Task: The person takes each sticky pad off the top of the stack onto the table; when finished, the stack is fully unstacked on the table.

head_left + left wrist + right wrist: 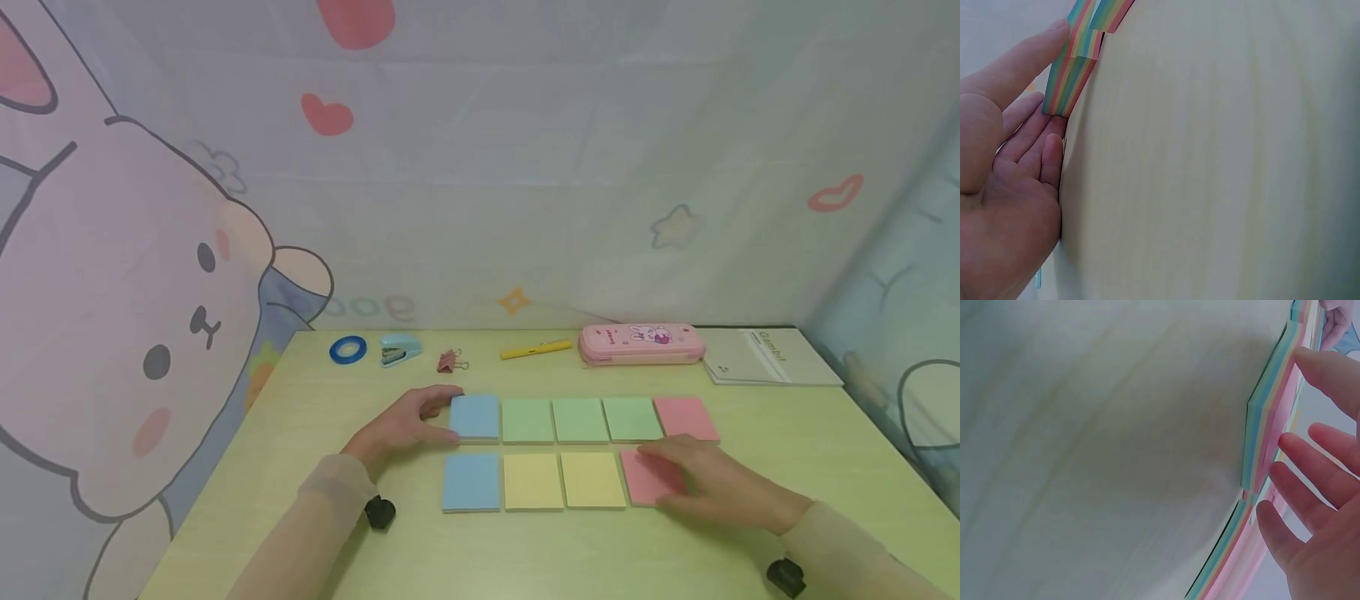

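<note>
In the head view two rows of sticky note pads lie on the table. My left hand [411,421] is at the left end of the far row, its thumb and fingers at opposite edges of a blue sticky note pad [475,419]. Striped pad sides [1071,84] show between thumb and fingers in the left wrist view. My right hand [723,487] lies over the right part of a pink sticky note pad [648,479] in the near row. In the right wrist view its thumb touches this pad's edge [1263,428], while the other fingers spread loosely.
Green pads [577,421] and another pink pad [686,418] continue the far row; a blue pad [471,483] and yellow pads [532,482] fill the near one. Behind lie tape [348,340], a stapler [400,350], binder clip [450,362], yellow pen [536,350], pencil case [641,354] and notebook [772,367].
</note>
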{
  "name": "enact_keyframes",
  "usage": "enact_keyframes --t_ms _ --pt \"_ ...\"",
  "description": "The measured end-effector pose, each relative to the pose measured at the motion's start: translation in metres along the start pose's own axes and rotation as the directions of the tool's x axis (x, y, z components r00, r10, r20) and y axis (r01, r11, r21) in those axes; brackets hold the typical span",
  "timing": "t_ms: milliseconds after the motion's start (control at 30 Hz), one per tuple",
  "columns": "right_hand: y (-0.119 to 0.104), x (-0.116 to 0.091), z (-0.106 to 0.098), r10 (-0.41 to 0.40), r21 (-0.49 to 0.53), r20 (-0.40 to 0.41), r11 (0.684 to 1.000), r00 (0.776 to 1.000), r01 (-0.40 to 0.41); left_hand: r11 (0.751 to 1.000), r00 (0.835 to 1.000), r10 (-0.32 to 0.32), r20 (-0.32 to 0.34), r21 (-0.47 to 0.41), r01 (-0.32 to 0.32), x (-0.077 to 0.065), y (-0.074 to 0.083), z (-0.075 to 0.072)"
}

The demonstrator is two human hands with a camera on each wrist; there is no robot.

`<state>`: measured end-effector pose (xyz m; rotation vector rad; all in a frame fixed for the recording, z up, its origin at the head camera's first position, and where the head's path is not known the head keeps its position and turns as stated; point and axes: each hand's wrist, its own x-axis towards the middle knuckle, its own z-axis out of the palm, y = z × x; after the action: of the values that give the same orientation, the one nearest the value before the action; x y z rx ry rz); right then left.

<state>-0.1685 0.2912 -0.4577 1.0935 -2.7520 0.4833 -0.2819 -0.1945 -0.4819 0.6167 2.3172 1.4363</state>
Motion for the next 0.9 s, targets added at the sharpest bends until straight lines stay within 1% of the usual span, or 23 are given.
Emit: enact_keyframes --t_ms 133,467,733,833,900 --pt "0.0004 0.0010 -0.0010 0.000 0.016 0.020 1.000 1.000 -0.001 1.000 1.000 0.000 -0.002 -0.006 0.000 -0.0002 0.0009 0.0002" --pt "0.0019 0.0033 -0.0004 -0.030 0.004 0.004 1.000 1.000 0.030 1.000 1.000 0.007 -0.003 -0.012 -0.007 0.0010 -0.0015 -0.0014" --pt "0.0006 0.0026 -0.0008 0.011 0.025 0.030 1.000 0.999 -0.012 1.000 1.000 0.008 -0.003 -0.002 -0.008 0.0000 -0.0016 -0.0003" --pt "0.0010 0.0024 -0.0003 0.005 0.015 0.026 1.000 1.000 -0.005 1.000 1.000 0.011 -0.001 -0.001 -0.011 -0.0005 -0.0019 0.0002" --pt "0.0016 0.0041 0.0005 -0.015 0.013 0.002 1.000 1.000 0.015 1.000 1.000 0.011 -0.001 -0.001 -0.011 -0.0007 -0.0020 0.0005"
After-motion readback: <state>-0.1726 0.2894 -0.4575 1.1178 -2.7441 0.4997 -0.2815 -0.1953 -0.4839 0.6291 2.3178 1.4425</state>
